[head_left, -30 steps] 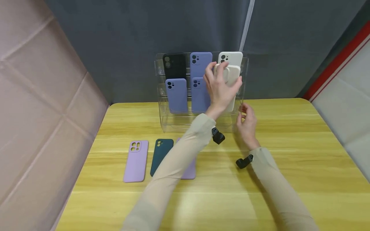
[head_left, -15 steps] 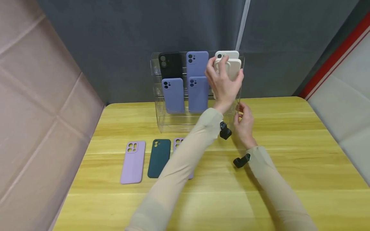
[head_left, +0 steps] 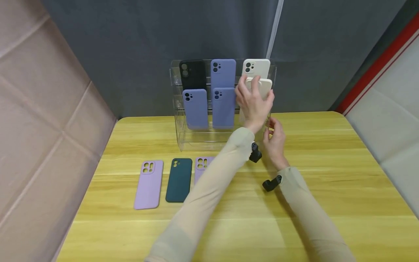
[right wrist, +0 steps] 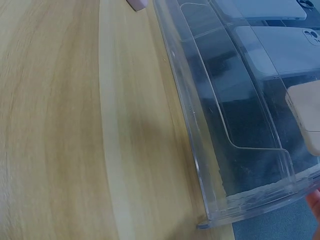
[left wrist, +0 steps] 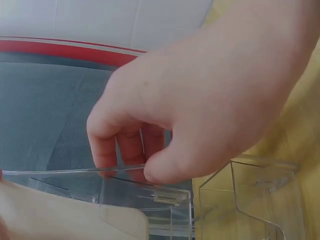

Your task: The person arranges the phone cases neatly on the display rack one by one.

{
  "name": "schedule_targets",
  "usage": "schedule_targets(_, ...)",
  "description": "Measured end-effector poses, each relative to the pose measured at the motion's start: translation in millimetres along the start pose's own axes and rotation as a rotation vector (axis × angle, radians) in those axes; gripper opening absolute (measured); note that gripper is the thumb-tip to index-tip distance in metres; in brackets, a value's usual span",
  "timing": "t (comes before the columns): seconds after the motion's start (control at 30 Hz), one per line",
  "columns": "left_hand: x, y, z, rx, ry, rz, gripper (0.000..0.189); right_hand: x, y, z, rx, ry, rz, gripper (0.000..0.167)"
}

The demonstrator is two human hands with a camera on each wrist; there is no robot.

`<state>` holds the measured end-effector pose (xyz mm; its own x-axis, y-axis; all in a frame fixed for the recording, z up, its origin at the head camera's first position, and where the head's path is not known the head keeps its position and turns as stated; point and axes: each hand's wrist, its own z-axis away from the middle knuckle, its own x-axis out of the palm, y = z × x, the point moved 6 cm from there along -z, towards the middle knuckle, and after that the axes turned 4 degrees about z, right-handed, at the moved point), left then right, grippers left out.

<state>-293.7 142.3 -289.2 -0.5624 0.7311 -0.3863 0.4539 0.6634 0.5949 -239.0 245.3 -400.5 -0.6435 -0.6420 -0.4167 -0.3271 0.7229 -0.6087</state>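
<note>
My left hand (head_left: pixel 253 103) pinches a cream phone case (head_left: pixel 266 89) with a ring on its back, thumb along one edge and fingers over the other. It stands upright in the right column of a clear tiered display stand (head_left: pixel 196 141), overlapping a white phone case (head_left: pixel 260 69) behind it. In the left wrist view the cream case shows at the lower left, and my right hand (left wrist: pixel 205 95) pinches the stand's side edge between thumb and fingers. The right wrist view has the stand's right end, with only a bit of right finger at the frame's edge.
A black phone case (head_left: pixel 193 74) and several periwinkle cases (head_left: pixel 195 109) stand in the stand's other columns. On the wooden table (head_left: pixel 301 203) lie a lilac case (head_left: pixel 148 185), a dark teal case (head_left: pixel 178 180) and another lilac case (head_left: pixel 201 163), partly under the left sleeve. A dark curtain (head_left: pixel 147 54) hangs behind.
The left hand has raised the cream case slightly and then lowered it, uncovering more of the white case. The right hand stays at the stand's side. The head view has shifted a little.
</note>
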Motion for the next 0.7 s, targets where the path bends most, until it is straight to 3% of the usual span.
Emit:
schedule_targets(0.27, 6.3, -4.9, 6.6, -0.066, -0.003, -0.063, 0.05, 0.2, 0.4, 0.4, 0.003, 0.0, 0.005, 0.03)
schedule_targets(0.7, 15.5, -10.1, 14.6, -0.058, -0.014, -0.138, 0.05, 1.8, 0.0, 0.4, 0.007, -0.008, 0.03, 0.03)
